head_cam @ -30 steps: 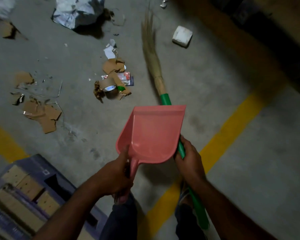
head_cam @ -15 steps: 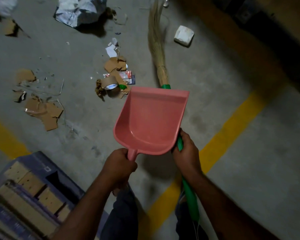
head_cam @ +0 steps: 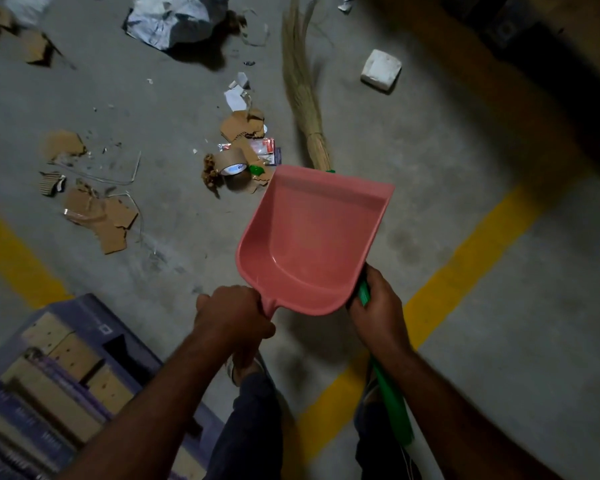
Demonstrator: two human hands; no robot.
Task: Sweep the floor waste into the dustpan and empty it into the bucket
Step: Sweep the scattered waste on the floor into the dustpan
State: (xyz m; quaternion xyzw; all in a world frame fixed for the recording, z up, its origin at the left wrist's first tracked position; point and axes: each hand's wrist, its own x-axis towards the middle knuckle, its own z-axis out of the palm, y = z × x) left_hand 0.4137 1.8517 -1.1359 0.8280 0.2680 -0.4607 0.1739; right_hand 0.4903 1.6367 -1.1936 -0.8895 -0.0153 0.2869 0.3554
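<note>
My left hand [head_cam: 234, 315] grips the handle of an empty pink dustpan [head_cam: 312, 237], held above the floor with its mouth pointing away from me. My right hand [head_cam: 378, 310] grips the green handle of a grass broom [head_cam: 303, 98], whose bristles reach forward over the concrete. Left of the bristles lies a waste heap [head_cam: 246, 147]: torn cardboard, a roll of brown tape, wrappers and white paper scraps. More cardboard pieces [head_cam: 101, 216] lie farther left. No bucket is in view.
A crumpled grey-white sheet [head_cam: 174, 19] lies at the top, a white block [head_cam: 381, 70] at the upper right. Yellow floor lines [head_cam: 465, 268] cross the concrete. A purple crate with cardboard boxes [head_cam: 59, 382] stands at the bottom left beside my legs.
The dustpan has swung forward and its handle has settled into my left fist. The broom has slid forward, so its bristles reach farther up the floor.
</note>
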